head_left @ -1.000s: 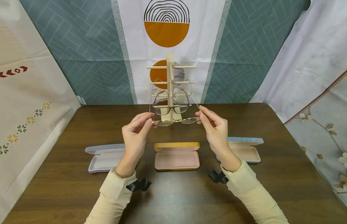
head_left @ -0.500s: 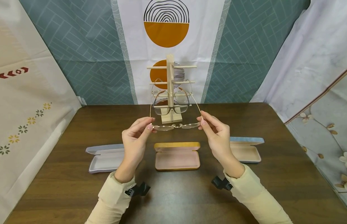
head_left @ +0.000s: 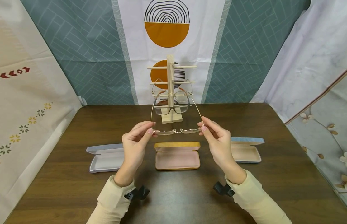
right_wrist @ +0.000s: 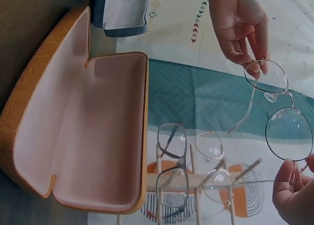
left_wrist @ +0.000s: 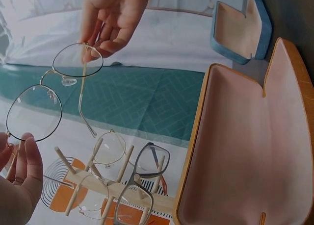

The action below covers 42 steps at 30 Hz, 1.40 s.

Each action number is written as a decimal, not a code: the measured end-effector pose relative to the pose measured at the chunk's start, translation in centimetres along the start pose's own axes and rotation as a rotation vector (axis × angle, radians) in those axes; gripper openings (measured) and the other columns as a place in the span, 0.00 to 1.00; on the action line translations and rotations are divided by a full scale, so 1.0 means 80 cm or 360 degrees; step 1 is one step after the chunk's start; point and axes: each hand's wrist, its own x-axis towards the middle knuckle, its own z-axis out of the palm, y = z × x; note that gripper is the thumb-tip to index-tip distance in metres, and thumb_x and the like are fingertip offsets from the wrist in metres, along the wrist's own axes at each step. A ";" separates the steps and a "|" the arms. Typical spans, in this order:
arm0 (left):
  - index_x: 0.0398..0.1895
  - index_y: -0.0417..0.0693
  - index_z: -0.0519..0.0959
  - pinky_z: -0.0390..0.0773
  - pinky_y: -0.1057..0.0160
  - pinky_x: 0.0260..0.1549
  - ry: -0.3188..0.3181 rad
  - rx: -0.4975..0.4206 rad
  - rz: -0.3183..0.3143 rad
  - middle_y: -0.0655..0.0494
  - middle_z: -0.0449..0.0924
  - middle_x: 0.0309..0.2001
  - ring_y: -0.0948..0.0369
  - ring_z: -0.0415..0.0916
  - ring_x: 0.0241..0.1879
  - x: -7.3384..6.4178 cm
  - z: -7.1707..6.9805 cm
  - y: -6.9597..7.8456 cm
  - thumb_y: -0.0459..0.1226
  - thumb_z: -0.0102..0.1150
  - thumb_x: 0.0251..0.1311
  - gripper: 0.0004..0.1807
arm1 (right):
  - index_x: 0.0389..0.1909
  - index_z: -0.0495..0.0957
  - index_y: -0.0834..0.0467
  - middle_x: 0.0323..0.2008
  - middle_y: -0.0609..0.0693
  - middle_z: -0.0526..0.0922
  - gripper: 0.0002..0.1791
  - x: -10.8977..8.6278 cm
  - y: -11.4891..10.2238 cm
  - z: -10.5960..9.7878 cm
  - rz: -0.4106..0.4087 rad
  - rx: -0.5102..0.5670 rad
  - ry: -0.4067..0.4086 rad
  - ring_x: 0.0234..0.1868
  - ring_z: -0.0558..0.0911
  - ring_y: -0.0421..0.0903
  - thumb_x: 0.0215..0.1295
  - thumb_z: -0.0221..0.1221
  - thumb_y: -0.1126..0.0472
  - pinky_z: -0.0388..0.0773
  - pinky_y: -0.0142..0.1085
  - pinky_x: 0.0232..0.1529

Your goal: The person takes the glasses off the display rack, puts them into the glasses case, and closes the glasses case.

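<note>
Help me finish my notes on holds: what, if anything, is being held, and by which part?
A pair of glasses: the left grip pinches one end of its front, the right grip the other, each near where a side piece joins.

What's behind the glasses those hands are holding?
Behind the held glasses: a wooden stand bearing gold glasses and dark glasses. The left hand and right hand hide what's behind the frame's ends.
</note>
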 end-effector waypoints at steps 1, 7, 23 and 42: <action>0.38 0.33 0.82 0.79 0.64 0.29 0.0001 0.0010 -0.0006 0.49 0.79 0.37 0.60 0.79 0.27 -0.001 0.000 0.000 0.17 0.53 0.52 0.13 | 0.50 0.69 0.79 0.36 0.47 0.82 0.17 -0.001 0.000 0.000 0.0003 0.0000 0.0000 0.32 0.79 0.43 0.60 0.52 0.77 0.77 0.29 0.36; 0.38 0.34 0.82 0.80 0.64 0.29 -0.0005 -0.0011 -0.0021 0.48 0.79 0.37 0.60 0.79 0.28 -0.006 -0.001 -0.001 0.16 0.52 0.51 0.15 | 0.50 0.68 0.80 0.35 0.48 0.82 0.17 -0.006 0.002 -0.002 0.0005 0.0024 -0.0015 0.33 0.79 0.42 0.59 0.52 0.77 0.77 0.29 0.35; 0.38 0.31 0.81 0.79 0.66 0.29 -0.0028 -0.0034 -0.0018 0.48 0.79 0.38 0.60 0.79 0.29 -0.011 -0.004 -0.001 0.16 0.51 0.52 0.14 | 0.49 0.75 0.68 0.36 0.50 0.81 0.16 -0.011 0.002 -0.005 0.0007 0.0071 -0.0091 0.34 0.79 0.42 0.60 0.52 0.76 0.77 0.30 0.36; 0.38 0.30 0.81 0.79 0.65 0.29 -0.0022 -0.0033 -0.0028 0.48 0.79 0.37 0.60 0.79 0.28 -0.012 -0.005 0.001 0.16 0.52 0.52 0.13 | 0.49 0.71 0.78 0.35 0.50 0.81 0.15 -0.012 0.003 -0.005 0.0034 0.0051 -0.0125 0.34 0.79 0.42 0.60 0.52 0.77 0.77 0.30 0.35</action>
